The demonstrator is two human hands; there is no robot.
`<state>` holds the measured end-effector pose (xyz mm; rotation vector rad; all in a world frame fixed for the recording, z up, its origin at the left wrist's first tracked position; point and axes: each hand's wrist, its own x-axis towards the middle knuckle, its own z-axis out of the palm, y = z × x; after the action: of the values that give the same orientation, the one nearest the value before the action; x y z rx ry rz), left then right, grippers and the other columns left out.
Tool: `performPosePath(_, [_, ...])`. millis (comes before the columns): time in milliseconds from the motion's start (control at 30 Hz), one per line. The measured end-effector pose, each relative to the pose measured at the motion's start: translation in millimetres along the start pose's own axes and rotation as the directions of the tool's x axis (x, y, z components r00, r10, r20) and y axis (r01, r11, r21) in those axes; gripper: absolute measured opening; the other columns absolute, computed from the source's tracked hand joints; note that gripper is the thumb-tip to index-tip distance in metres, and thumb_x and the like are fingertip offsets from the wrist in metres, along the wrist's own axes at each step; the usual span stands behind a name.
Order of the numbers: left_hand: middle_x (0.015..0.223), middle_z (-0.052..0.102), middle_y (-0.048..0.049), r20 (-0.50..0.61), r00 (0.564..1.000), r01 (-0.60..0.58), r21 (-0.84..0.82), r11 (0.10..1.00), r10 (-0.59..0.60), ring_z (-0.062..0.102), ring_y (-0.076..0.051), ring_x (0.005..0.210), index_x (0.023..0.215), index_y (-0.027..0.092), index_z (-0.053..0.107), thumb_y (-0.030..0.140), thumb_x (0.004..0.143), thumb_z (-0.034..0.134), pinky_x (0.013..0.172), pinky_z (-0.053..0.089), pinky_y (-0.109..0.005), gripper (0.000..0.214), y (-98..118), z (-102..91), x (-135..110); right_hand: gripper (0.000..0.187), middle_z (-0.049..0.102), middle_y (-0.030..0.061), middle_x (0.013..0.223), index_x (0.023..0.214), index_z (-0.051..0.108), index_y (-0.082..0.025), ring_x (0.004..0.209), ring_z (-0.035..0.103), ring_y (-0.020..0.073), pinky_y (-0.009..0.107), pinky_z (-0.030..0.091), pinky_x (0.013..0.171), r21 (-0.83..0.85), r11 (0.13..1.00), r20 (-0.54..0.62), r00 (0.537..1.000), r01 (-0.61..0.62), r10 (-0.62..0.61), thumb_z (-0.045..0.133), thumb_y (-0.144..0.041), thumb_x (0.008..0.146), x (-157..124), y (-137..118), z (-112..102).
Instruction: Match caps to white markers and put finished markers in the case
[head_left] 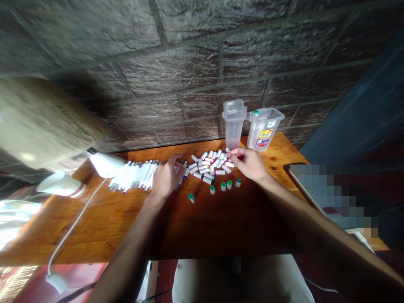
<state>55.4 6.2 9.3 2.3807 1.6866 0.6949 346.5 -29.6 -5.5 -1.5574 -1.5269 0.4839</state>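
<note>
Piled marker caps (pixel 217 162) could be scattered if bumped by the right hand (pixel 249 162), pinching a white cap (pixel 227 150); left hand (pixel 166 179) grip unclear.

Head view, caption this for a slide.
Right hand at a pile of marker caps, left hand beside a row of white markers.

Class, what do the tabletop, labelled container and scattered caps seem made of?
Tabletop: apparently varnished wood, with brown grain and a slight sheen. Labelled container: probably plastic, see-through with a moulded-looking rim. Scattered caps: likely smooth, opaque plastic, being evenly white.
</note>
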Motion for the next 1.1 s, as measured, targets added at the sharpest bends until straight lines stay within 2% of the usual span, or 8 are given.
performPosePath(367, [0.103,0.079,-0.0051,0.135,0.986,0.087,0.085,0.993,-0.098,0.071,-0.031,0.094,0.128,0.024,0.06,0.04,0.086,0.063,0.072,0.046,-0.034,0.044,10,-1.7,-2,0.022,0.073,0.0029,0.07,0.09,0.076,-0.019,0.061,0.063,0.0169,0.029,0.048,0.064,0.001,1.0,-0.026,0.999,-0.031,0.031,0.062,-0.036,0.086,0,-1,-2])
performPosePath(533, [0.102,0.079,-0.003,0.11,0.988,0.099,0.095,0.991,-0.109,0.072,-0.027,0.091,0.121,0.025,0.064,0.038,0.086,0.062,0.072,0.048,-0.033,0.038,15,-2.5,-3,0.021,0.073,0.0031,0.07,0.09,0.076,-0.018,0.06,0.063,0.0164,0.028,0.048,0.063,0.019,1.0,-0.047,0.999,-0.023,0.023,0.063,-0.033,0.085,1,-1,-1])
performPosePath(667, [0.099,0.079,-0.0059,0.025,0.992,0.128,-0.023,0.991,-0.128,0.072,-0.024,0.084,0.12,0.02,0.064,0.037,0.085,0.064,0.076,0.05,-0.032,0.039,17,-5.2,-2,0.022,0.074,0.0042,0.071,0.09,0.077,-0.016,0.062,0.064,0.0173,0.029,0.048,0.064,0.015,0.999,-0.047,0.998,-0.038,0.038,0.064,-0.033,0.085,2,0,-1])
performPosePath(767, [0.094,0.077,-0.0085,-0.064,0.985,0.138,-0.261,0.956,-0.159,0.072,-0.022,0.077,0.114,0.016,0.067,0.037,0.083,0.067,0.075,0.052,-0.032,0.038,16,-5.0,0,0.022,0.075,0.0053,0.074,0.091,0.077,-0.016,0.063,0.065,0.0182,0.03,0.049,0.065,0.025,0.999,-0.039,0.998,-0.042,0.043,0.063,-0.033,0.086,2,1,-2])
performPosePath(833, [0.096,0.076,-0.0089,-0.039,0.977,0.154,-0.542,0.826,-0.208,0.071,-0.021,0.072,0.112,0.015,0.067,0.039,0.08,0.072,0.07,0.054,-0.032,0.041,15,-4.2,1,0.022,0.077,0.0063,0.079,0.09,0.077,-0.016,0.067,0.067,0.019,0.031,0.05,0.068,0.04,0.999,-0.03,0.999,-0.036,0.038,0.063,-0.033,0.086,1,1,-2])
performPosePath(933, [0.095,0.075,-0.0084,0.111,0.966,0.209,-0.864,0.459,-0.232,0.073,-0.02,0.072,0.108,0.014,0.067,0.038,0.072,0.08,0.068,0.057,-0.031,0.045,15,-4.7,4,0.023,0.079,0.0073,0.086,0.089,0.077,-0.016,0.072,0.069,0.0202,0.033,0.052,0.073,0.064,0.998,-0.004,1.0,-0.02,0.021,0.063,-0.035,0.086,1,1,-3])
performPosePath(1000, [0.091,0.074,-0.007,0.186,0.956,0.246,-0.931,0.269,-0.229,0.074,-0.02,0.074,0.1,0.013,0.068,0.033,0.067,0.085,0.07,0.059,-0.03,0.043,15,-6.8,5,0.022,0.079,0.0072,0.087,0.087,0.077,-0.017,0.075,0.07,0.0208,0.033,0.052,0.075,0.076,0.997,0.031,0.999,-0.013,0.011,0.064,-0.035,0.086,0,1,-3])
performPosePath(1100, [0.085,0.074,-0.0038,0.235,0.945,0.265,-0.958,0.111,-0.23,0.075,-0.019,0.076,0.093,0.013,0.069,0.025,0.065,0.087,0.074,0.061,-0.029,0.035,18,-10.4,6,0.022,0.079,0.0069,0.088,0.085,0.076,-0.016,0.078,0.07,0.0214,0.033,0.051,0.077,0.086,0.996,0.077,0.997,-0.013,0.007,0.064,-0.034,0.087,1,1,-5])
